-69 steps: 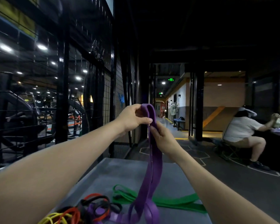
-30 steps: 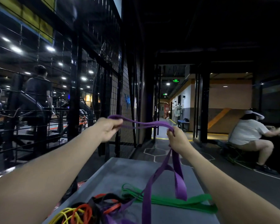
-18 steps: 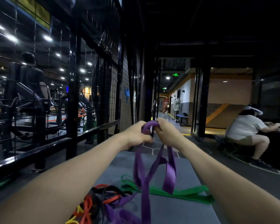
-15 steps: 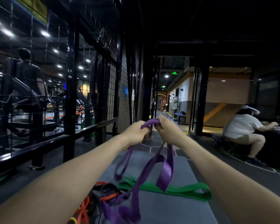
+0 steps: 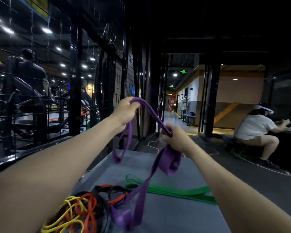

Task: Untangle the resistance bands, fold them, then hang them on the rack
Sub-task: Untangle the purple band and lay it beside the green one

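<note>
I hold a wide purple resistance band (image 5: 151, 113) up in front of me with both hands. My left hand (image 5: 126, 111) grips one folded end, raised higher, and a short loop hangs below it. My right hand (image 5: 175, 138) grips the band lower and to the right, with a second loop hanging under it. A long purple strand runs down to the grey table (image 5: 180, 214). A folded green band (image 5: 173, 190) lies flat on the table. A tangle of yellow, orange, red and black bands (image 5: 81, 211) lies at the near left.
A black wire mesh rack wall (image 5: 97, 91) stands along the left, just past the table's far left corner. A person in a white shirt (image 5: 255, 130) sits at the right. Another person (image 5: 32, 71) stands behind the mesh on the left.
My hands were together at the band's top and have moved apart. The left hand rose and went left, the right hand dropped to the right, stretching a purple span between them.
</note>
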Motion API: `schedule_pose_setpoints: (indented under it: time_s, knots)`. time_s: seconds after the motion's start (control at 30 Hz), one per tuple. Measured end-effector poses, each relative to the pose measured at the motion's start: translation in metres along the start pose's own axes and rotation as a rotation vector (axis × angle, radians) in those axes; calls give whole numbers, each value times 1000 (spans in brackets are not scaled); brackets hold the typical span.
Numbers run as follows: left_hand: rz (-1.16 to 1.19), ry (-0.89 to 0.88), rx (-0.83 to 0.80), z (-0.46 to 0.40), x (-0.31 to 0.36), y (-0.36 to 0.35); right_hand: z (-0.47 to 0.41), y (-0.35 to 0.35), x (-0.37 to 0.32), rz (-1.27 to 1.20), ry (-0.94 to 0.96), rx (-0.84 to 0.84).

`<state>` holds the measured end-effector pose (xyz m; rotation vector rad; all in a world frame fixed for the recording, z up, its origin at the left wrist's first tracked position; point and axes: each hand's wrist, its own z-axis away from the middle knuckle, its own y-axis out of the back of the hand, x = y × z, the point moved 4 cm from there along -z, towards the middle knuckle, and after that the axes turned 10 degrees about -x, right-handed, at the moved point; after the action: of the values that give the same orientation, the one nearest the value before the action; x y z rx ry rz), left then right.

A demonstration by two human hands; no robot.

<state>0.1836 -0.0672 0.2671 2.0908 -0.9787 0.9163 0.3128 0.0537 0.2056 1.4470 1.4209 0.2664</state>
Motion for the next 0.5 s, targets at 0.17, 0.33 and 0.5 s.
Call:
schedule_pose_setpoints:
  time_s: [0.17, 0.33, 0.5]
  knots:
    - [153, 25, 63, -6, -3, 7, -7, 36, -16, 380, 25, 213]
    - [268, 12, 39, -9, 0, 3, -2, 78, -37, 477, 119, 383]
    - [341, 22, 53, -6, -5, -3, 3, 93, -45, 463, 68, 265]
